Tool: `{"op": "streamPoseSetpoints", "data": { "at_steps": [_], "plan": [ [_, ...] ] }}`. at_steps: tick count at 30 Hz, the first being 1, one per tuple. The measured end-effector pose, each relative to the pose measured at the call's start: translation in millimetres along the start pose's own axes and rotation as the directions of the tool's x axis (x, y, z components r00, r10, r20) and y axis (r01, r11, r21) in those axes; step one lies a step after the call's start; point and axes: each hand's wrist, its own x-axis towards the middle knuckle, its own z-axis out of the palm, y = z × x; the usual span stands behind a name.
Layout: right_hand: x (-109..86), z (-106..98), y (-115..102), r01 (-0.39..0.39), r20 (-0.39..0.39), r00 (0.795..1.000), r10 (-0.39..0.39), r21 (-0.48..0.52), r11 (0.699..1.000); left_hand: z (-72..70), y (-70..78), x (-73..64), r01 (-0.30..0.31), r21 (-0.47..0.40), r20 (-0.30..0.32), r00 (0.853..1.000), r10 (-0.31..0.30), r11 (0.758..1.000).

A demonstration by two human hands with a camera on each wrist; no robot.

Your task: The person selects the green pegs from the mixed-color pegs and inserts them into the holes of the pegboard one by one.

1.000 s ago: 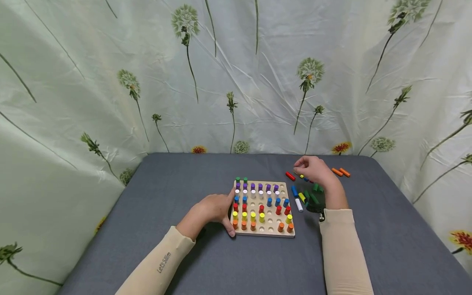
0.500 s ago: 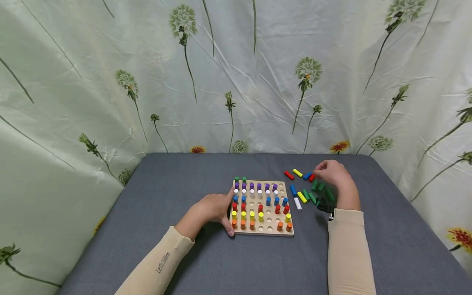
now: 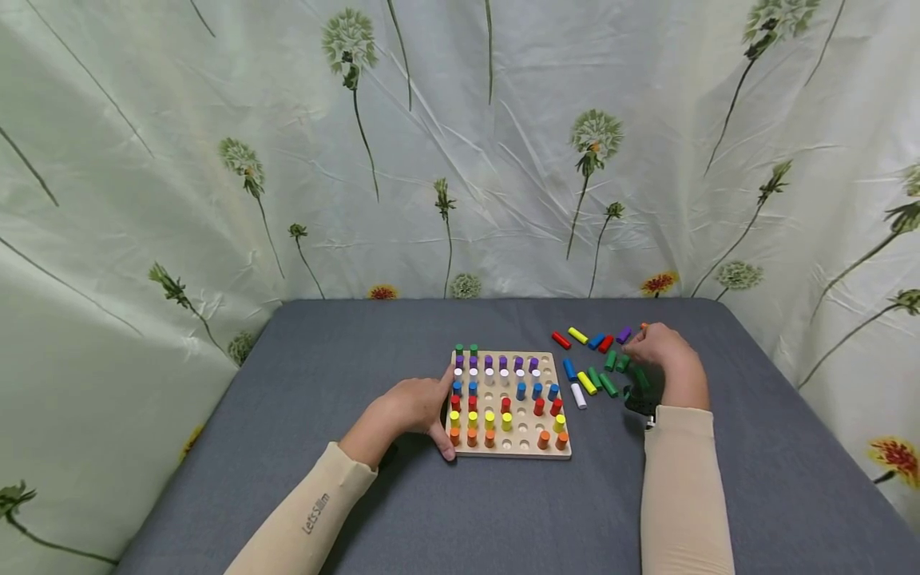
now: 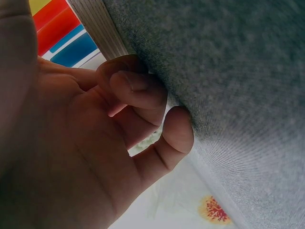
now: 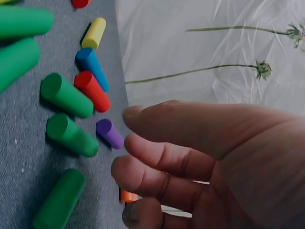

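Note:
A wooden pegboard (image 3: 513, 456) carries rows of coloured pegs standing in its holes, with several holes bare. My left hand (image 3: 417, 404) holds the board's left side, thumb at the front corner; curled fingers lie by its edge in the left wrist view. My right hand (image 3: 664, 355) hovers over loose pegs to the right, thumb and fingertips apart with nothing between them. Nearest its fingertips lies a purple peg (image 5: 109, 134). Green pegs (image 5: 70, 135) lie beside and under the hand, and an orange peg (image 5: 127, 195) is partly hidden behind the fingers.
More loose pegs lie right of the board: a white peg (image 3: 578, 396), a red peg (image 3: 561, 340), a yellow peg (image 3: 578, 335) and a blue peg (image 3: 570, 369). The grey table (image 3: 359, 343) ends at a flowered curtain (image 3: 402, 160) behind.
My right hand has moved right and slightly nearer, from above the yellow peg to beside the purple one, uncovering yellow, blue, red and purple pegs. My left hand keeps its place on the board.

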Motion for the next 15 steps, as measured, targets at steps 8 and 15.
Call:
{"op": "streamPoseSetpoints", "data": {
  "at_steps": [8,15],
  "plan": [
    [-0.4,0.0,3.5,-0.103,0.063,0.992,0.109,-0.088,0.991,0.7,1.2,1.1,0.015,0.004,0.001,1.000,-0.015,1.000],
    [2.8,5.4,5.0,-0.192,0.095,0.976,0.197,-0.061,0.979,-0.9,3.2,-0.3,0.019,0.011,0.004,1.000,-0.019,1.000]
  ]
}}
